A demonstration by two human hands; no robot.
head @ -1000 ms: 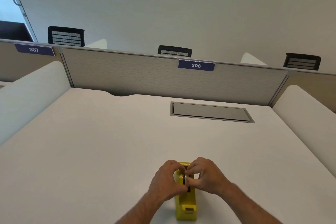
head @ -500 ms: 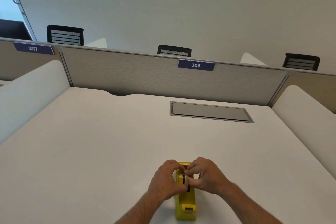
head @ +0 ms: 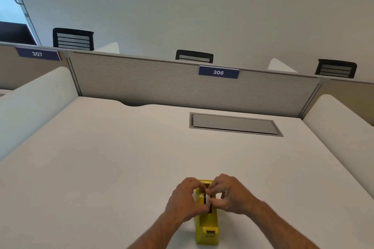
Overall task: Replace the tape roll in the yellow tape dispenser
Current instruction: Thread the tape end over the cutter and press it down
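Observation:
The yellow tape dispenser [head: 206, 226] stands lengthwise on the white desk [head: 101, 163] near the front edge, its cutter end towards me. A pale tape roll [head: 205, 198] on a dark hub sits upright in the dispenser's slot. My left hand [head: 185, 200] wraps the dispenser's left side, fingers curled onto the roll. My right hand [head: 229, 194] pinches the roll from the right with thumb and fingertips. Both hands hide most of the roll and the dispenser's middle.
A grey hatch cover [head: 234, 124] is set into the desk behind the dispenser. A grey partition [head: 182, 85] with a "306" label [head: 218, 72] closes the back. White side dividers [head: 30, 105] rise on both sides. Black chair backs show beyond.
Hardly anything has moved; both hands stay closed around the roll in the dispenser, with only slight shifts of the fingers.

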